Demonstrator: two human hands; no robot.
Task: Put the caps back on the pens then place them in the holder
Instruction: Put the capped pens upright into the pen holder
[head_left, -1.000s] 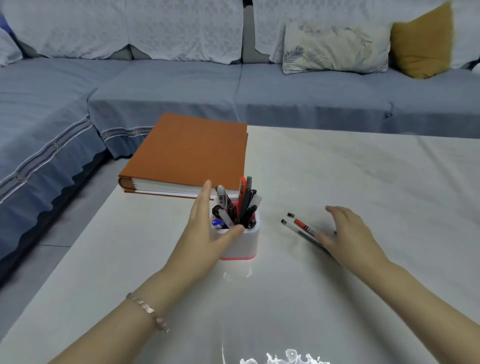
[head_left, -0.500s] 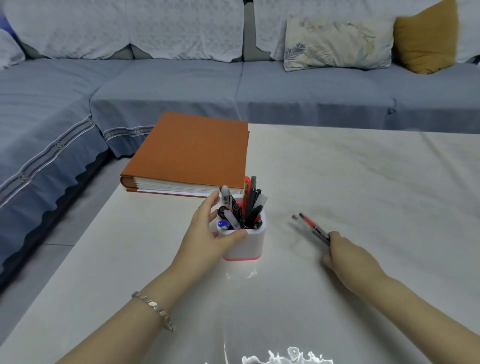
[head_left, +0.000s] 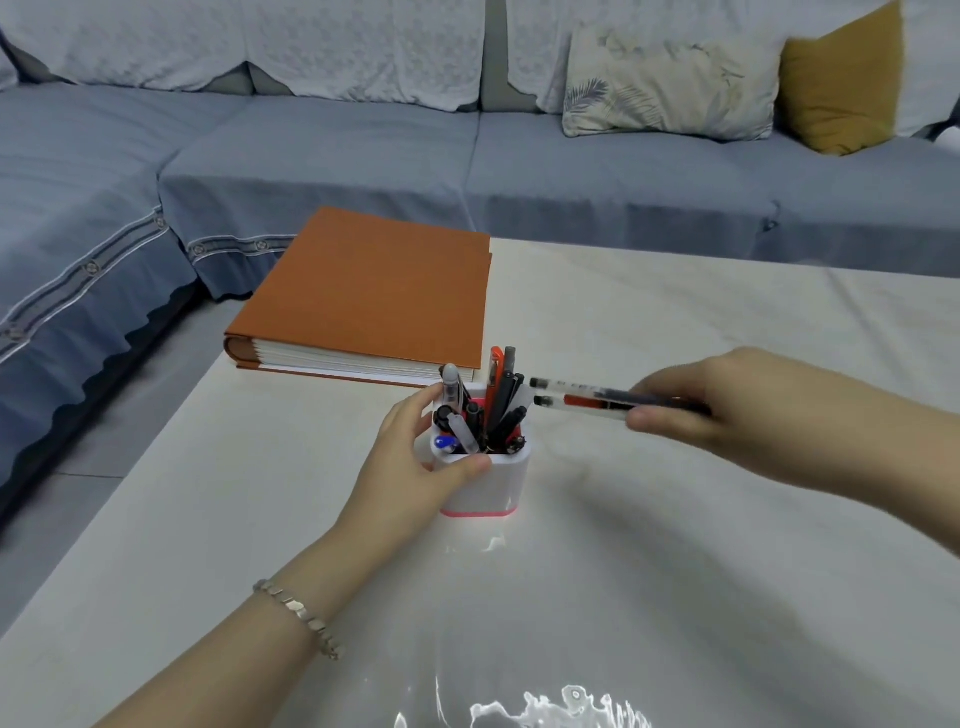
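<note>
holder (head_left: 485, 480) stands on the table (head_left: 675, 571), steadied by the left hand (head_left: 415, 467) curled around it; right hand (head_left: 727, 400) pinches two pens (head_left: 576, 393) beside its rim. placing step: tip them upright, drop in.
</note>
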